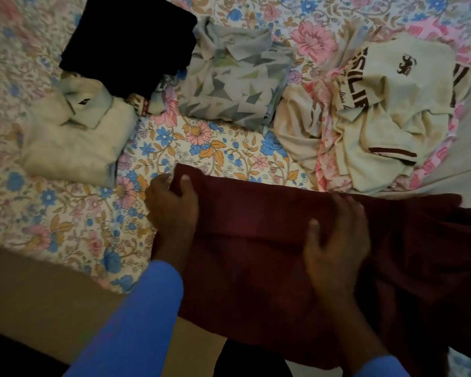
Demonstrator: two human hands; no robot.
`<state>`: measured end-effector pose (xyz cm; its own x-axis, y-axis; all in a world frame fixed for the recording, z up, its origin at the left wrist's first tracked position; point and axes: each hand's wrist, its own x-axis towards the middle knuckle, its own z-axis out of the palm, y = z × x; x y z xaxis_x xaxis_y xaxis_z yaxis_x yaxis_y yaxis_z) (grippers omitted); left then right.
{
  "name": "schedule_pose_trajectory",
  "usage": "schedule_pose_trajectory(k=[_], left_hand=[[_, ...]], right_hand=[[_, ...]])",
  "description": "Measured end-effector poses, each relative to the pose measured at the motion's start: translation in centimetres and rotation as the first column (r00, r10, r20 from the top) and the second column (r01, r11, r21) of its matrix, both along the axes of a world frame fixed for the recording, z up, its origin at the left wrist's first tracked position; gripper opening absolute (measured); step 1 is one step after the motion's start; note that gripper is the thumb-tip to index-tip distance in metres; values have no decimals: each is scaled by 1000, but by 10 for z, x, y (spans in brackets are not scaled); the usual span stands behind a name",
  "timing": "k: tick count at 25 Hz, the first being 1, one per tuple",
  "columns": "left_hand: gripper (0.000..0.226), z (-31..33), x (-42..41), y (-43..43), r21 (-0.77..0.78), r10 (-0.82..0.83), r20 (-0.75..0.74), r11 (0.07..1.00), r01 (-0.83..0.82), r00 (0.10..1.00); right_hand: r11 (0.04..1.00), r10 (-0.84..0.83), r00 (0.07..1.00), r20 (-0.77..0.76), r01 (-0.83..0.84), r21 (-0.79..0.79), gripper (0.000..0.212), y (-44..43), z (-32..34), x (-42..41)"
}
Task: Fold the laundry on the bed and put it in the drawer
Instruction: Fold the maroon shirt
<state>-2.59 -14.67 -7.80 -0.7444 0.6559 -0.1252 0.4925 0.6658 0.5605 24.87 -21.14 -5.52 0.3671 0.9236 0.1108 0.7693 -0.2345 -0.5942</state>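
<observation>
The maroon garment lay spread across the near edge of the bed, its lower part hanging over that edge toward the person. This probably kept the fabric flat and within reach for folding. The left hand gripped its far left corner, thumb on top and fingers curled round the cloth, likely to carry that side across. The right hand rested open on the middle of the fabric with its fingers spread, seemingly pinning the cloth so it would not slide as the corner moved. Toward the far left corner sat a folded black garment, partly overlapping a folded white collared shirt, with a folded grey patterned shirt just beside them. They appeared set aside as finished. A cream lettered shirt lay crumpled near the right edge, apparently still waiting to be folded. No drawer was in view.
</observation>
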Motion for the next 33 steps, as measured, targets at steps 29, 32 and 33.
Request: schedule_pose_trajectory(k=[29,32,33], left_hand=[[75,-87,203,-26,-294,-880,-419,364,884,223],[75,-88,206,-26,-289,-878,-425,362,886,220],[74,-88,206,-26,-288,-878,-425,363,886,221]], right_hand=[[804,-530,846,-50,483,-347,66,-6,-11,242],[861,-413,911,4,392,-324,45,12,-10,243],[856,-476,878,-52,449,-258,36,11,-5,241]])
